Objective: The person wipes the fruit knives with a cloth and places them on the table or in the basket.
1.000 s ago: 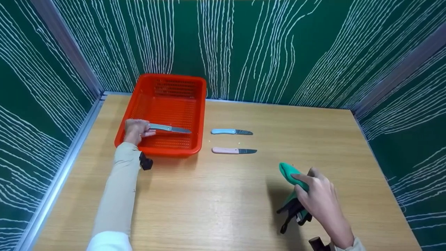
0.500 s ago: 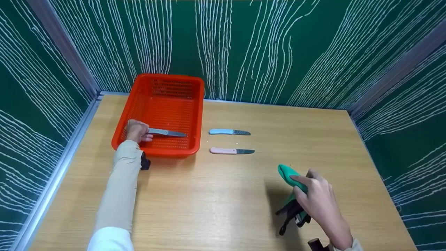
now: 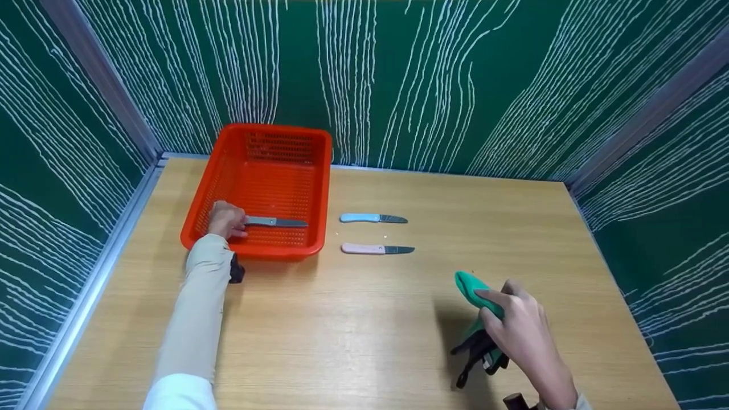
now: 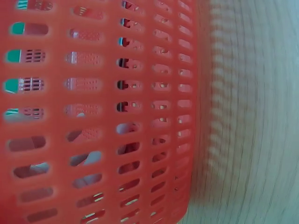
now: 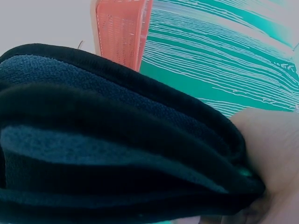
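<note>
In the head view my left hand (image 3: pixel 226 219) is inside the red basket (image 3: pixel 326 188) and grips the end of a grey-handled knife (image 3: pixel 276 221). The blade points right; whether the knife touches the basket floor I cannot tell. My right hand (image 3: pixel 527 327) pinches a green and black work glove (image 3: pixel 475 287) by its green end, and its black fingers hang down over the table. In the right wrist view the glove (image 5: pixel 117 121) fills much of the picture. The left wrist view has only the slotted basket wall (image 4: pixel 107 97) close up, with the hand mostly hidden behind it.
Right of the basket lie a blue-handled knife (image 3: pixel 373 218) and a pink-handled knife (image 3: pixel 377 249) on the wooden table (image 3: pixel 319 336). Tiny pale specks lie near them. Green walls (image 3: pixel 410 85) with white lines enclose the table at the back and both sides.
My left hand has lowered the grey-handled knife further into the basket, and the knife now lies nearly level. The right hand and the glove have hardly moved. The view has shifted slightly.
</note>
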Motion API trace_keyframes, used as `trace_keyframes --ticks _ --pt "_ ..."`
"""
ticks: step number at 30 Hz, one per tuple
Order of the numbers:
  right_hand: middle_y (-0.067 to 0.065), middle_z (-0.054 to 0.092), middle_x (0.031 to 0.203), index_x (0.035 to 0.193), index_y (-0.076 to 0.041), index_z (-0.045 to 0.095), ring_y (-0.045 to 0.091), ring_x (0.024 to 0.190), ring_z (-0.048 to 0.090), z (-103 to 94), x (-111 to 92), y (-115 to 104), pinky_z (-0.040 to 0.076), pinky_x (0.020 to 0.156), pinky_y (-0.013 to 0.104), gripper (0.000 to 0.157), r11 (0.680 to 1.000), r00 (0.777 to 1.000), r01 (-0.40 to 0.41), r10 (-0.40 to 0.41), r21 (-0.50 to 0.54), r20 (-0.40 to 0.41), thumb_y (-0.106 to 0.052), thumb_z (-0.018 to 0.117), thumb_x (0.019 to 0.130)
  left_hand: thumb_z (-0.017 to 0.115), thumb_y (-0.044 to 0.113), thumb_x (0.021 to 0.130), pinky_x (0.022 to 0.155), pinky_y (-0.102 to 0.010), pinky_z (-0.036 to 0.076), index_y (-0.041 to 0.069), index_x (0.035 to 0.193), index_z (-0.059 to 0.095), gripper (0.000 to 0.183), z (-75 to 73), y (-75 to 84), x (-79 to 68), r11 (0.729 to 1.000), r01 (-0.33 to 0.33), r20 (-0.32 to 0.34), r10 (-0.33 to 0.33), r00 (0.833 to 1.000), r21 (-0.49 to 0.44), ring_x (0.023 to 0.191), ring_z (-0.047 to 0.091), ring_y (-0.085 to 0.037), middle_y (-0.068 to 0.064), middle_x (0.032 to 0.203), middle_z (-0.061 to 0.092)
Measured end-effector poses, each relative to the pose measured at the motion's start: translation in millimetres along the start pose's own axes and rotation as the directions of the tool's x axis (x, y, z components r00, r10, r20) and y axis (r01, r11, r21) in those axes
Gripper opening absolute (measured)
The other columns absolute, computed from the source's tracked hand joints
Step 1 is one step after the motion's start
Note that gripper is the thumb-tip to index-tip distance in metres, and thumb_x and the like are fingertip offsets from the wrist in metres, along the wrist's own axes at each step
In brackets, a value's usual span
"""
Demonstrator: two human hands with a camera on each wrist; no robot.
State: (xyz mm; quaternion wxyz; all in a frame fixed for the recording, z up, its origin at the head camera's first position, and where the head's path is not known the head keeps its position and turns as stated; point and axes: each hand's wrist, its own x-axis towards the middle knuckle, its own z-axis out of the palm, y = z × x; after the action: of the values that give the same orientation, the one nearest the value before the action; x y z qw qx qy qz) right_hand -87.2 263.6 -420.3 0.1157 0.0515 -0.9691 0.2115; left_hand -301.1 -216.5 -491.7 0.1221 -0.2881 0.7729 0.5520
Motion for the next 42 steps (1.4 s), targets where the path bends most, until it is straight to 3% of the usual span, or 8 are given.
trace_keyframes --ticks 5,12,18,21,24,28,36,42 --pt "0.006 0.045 0.073 0.100 -0.004 0.075 0.020 0.058 0.042 -1.5 0.2 -0.3 0.034 0.046 0.027 0.030 1.000 1.000 -0.017 0.017 -0.001 0.006 0.001 0.061 0.074 0.051 0.002 0.087 0.075 -0.036 0.057 -0.001 0.103 0.052 0.016 0.4 -2.9 -5.5 0.998 -0.054 -0.027 0.054 0.998 0.026 0.101 0.054 -0.035 -0.017 0.111 0.059" --pt "0.005 0.044 0.073 0.100 -0.006 0.075 0.019 0.057 0.040 -2.6 -1.4 1.2 0.032 0.045 0.026 0.030 1.000 1.000 -0.016 0.016 -0.012 -0.001 -0.001 0.061 0.074 0.060 0.005 0.087 0.081 -0.038 0.054 0.002 0.126 0.051 0.039 1.9 1.0 -13.6 0.982 -0.185 -0.067 0.187 0.980 0.027 0.104 0.053 -0.030 -0.016 0.119 0.056" --pt "0.005 0.044 0.074 0.101 -0.006 0.075 0.018 0.057 0.040 -3.7 -2.2 1.4 0.032 0.045 0.026 0.031 1.000 1.000 -0.020 0.020 -0.012 -0.007 -0.001 0.060 0.075 0.069 0.011 0.086 0.083 -0.035 0.054 0.007 0.129 0.054 0.046 6.2 9.2 -24.4 0.917 -0.399 -0.067 0.397 0.915 -0.011 0.098 0.055 -0.028 -0.014 0.128 0.052" --pt "0.006 0.044 0.074 0.103 -0.007 0.074 0.019 0.058 0.040 -5.2 -2.4 1.0 0.032 0.045 0.026 0.031 0.999 0.999 -0.037 0.037 -0.013 -0.003 -0.001 0.060 0.076 0.072 0.017 0.084 0.081 -0.034 0.055 0.010 0.128 0.055 0.047 10.9 12.0 -33.8 0.873 -0.487 -0.058 0.485 0.873 -0.028 0.097 0.057 -0.026 -0.011 0.126 0.054" --pt "0.006 0.045 0.075 0.104 -0.008 0.074 0.020 0.059 0.041 -6.4 -2.5 1.1 0.033 0.046 0.026 0.031 0.999 0.999 -0.048 0.048 -0.015 -0.004 -0.002 0.061 0.076 0.074 0.020 0.083 0.081 -0.035 0.055 0.011 0.126 0.056 0.048 17.8 12.6 -43.6 0.817 -0.576 -0.042 0.574 0.818 -0.041 0.099 0.059 -0.026 -0.010 0.123 0.058" --pt "0.007 0.046 0.076 0.104 -0.008 0.074 0.021 0.061 0.043 -7.3 -2.1 1.8 0.034 0.047 0.026 0.031 0.998 0.998 -0.056 0.056 -0.016 -0.005 -0.002 0.062 0.077 0.076 0.021 0.082 0.087 -0.037 0.053 0.014 0.125 0.057 0.048 28.4 11.9 -56.7 0.758 -0.649 -0.001 0.650 0.760 -0.060 0.106 0.057 -0.025 -0.007 0.122 0.058" --pt "0.008 0.048 0.080 0.107 -0.008 0.073 0.024 0.067 0.046 -7.9 -0.3 3.6 0.037 0.049 0.027 0.030 0.997 0.997 -0.078 0.078 -0.017 0.016 -0.005 0.061 0.079 0.076 0.019 0.081 0.095 -0.038 0.048 0.015 0.125 0.056 0.049 50.5 11.3 -77.0 0.684 -0.723 0.048 0.729 0.683 -0.091 0.108 0.056 -0.018 -0.002 0.122 0.059" --pt "0.005 0.044 0.076 0.104 -0.006 0.074 0.019 0.057 0.041 -5.8 -1.1 6.6 0.033 0.044 0.025 0.031 0.999 0.999 -0.032 0.032 0.002 -0.028 0.000 0.061 0.077 0.077 0.016 0.079 0.090 -0.035 0.051 0.017 0.123 0.059 0.047 67.8 10.9 -87.8 0.662 -0.732 0.082 0.748 0.659 -0.161 0.106 0.057 -0.020 0.000 0.120 0.060"
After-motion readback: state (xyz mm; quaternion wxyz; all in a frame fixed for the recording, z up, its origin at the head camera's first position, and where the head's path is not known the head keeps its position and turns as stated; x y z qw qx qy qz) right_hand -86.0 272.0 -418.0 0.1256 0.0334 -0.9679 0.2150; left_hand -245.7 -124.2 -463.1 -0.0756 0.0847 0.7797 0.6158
